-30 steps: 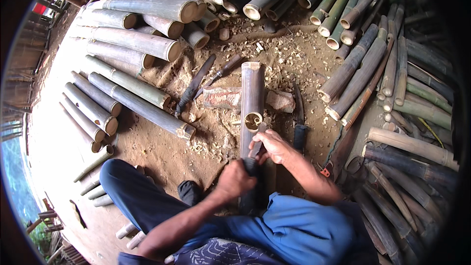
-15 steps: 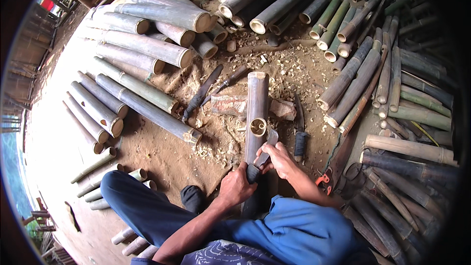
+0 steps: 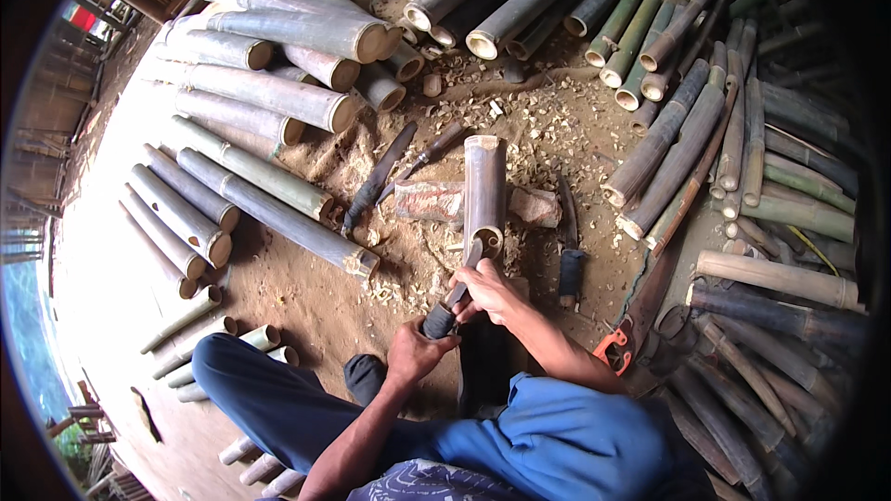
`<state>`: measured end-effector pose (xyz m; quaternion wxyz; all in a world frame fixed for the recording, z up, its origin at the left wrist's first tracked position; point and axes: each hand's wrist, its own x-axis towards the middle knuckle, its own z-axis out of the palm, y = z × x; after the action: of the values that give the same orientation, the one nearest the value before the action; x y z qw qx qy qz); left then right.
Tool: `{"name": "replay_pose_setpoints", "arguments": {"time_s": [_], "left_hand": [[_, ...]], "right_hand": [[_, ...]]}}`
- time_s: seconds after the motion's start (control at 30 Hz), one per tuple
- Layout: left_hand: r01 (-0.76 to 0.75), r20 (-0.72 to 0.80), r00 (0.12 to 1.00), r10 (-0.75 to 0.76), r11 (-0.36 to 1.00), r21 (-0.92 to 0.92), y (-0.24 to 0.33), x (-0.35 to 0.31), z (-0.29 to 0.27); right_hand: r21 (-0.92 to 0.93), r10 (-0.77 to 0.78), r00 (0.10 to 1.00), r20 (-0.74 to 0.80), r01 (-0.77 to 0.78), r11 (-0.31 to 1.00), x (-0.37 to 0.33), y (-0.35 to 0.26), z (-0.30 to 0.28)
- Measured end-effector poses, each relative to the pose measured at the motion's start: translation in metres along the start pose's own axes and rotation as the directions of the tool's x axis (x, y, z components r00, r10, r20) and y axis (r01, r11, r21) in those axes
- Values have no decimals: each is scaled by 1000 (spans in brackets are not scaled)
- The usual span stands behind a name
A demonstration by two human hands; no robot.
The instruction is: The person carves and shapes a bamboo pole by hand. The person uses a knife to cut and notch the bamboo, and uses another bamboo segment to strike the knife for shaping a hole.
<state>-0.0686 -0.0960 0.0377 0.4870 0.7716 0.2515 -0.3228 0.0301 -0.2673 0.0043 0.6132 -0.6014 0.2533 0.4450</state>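
A bamboo tube (image 3: 484,187) points away from me, its middle resting across a reddish, rough log (image 3: 429,201). An oval hole (image 3: 491,239) is cut in its upper side. Closed around the dark wrapped handle of a knife (image 3: 456,294) is my left hand (image 3: 418,349). My right hand (image 3: 490,291) is closed over the blade farther up, its fingers against the tube. The blade's tip reaches the hole's near left edge; whether it bites into the bamboo I cannot tell. The tube's near end is hidden beneath my hands.
Two knives (image 3: 379,178) (image 3: 432,149) lie left of the tube, another knife (image 3: 569,255) right. Shavings (image 3: 548,116) litter the dirt. Bamboo stacks (image 3: 278,83) (image 3: 677,148) surround me. An orange-handled saw (image 3: 613,350) lies by my right knee.
The knife has swung left, its tip now at the hole's edge instead of along the tube's right side. Both hands moved left, the right one onto the blade from above.
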Motion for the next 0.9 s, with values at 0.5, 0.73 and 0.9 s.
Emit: {"name": "replay_pose_setpoints", "arguments": {"time_s": [0.5, 0.73, 0.9], "left_hand": [[-396, 115, 722, 683, 271, 877, 141, 19, -77], [23, -84, 996, -9, 985, 173, 56, -6, -50], [-125, -95, 967, 237, 765, 631, 125, 9, -83]], "right_hand": [[856, -239, 951, 196, -47, 515, -17, -14, -1], [367, -19, 987, 162, -42, 929, -2, -22, 8], [691, -135, 967, 216, -54, 721, -4, -31, 1]]}}
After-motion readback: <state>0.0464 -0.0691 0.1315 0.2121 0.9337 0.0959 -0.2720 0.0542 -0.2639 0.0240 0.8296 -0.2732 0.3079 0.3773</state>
